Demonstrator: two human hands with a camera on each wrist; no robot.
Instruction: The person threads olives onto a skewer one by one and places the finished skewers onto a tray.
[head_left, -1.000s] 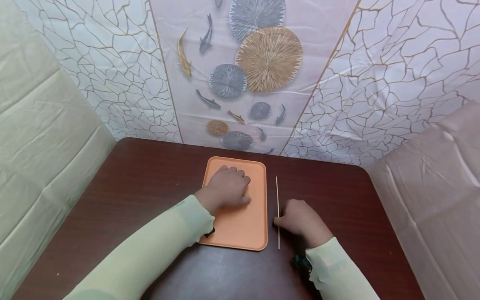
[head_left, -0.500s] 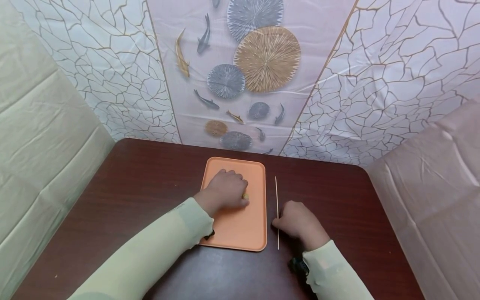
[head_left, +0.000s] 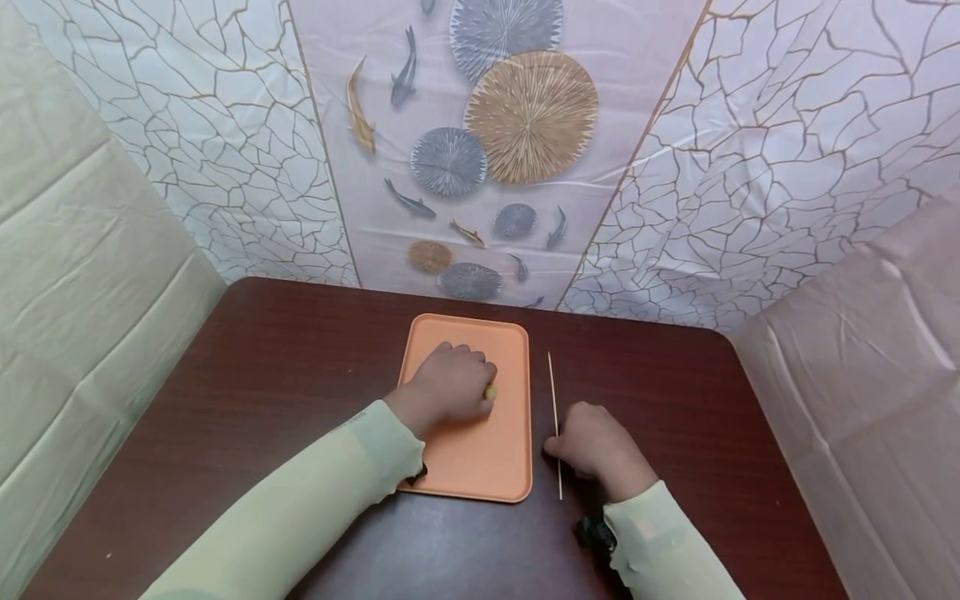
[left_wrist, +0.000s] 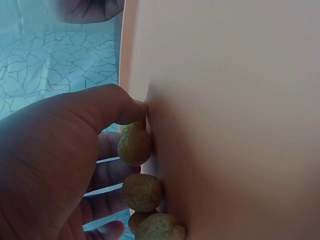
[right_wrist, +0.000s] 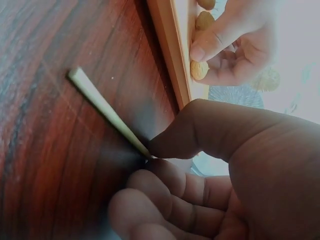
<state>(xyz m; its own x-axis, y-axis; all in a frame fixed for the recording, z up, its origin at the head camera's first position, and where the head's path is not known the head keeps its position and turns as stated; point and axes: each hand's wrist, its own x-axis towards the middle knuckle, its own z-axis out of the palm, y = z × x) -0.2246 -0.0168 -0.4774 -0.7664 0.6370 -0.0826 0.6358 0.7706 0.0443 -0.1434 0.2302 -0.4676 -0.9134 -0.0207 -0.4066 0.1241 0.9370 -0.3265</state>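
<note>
A thin wooden stick [head_left: 553, 392] runs lengthwise beside the right edge of an orange tray [head_left: 487, 462]; the right hand [head_left: 600, 437] has its grip pinching the stick between thumb and forefinger. On the tray, the left hand [head_left: 453, 382] pinches a small, yellowish, wrinkled ball [right_wrist: 199, 70] between thumb and finger. Several brownish balls [left_wrist: 142, 192] sit beneath that palm. Tray and hands are over a dark reddish-brown table [head_left: 300, 342]. Behind hangs a pale cloth [head_left: 450, 225] printed with fish and round discs.

Faint lettering [head_left: 348, 422] on the left sleeve [head_left: 300, 500] is unreadable.
</note>
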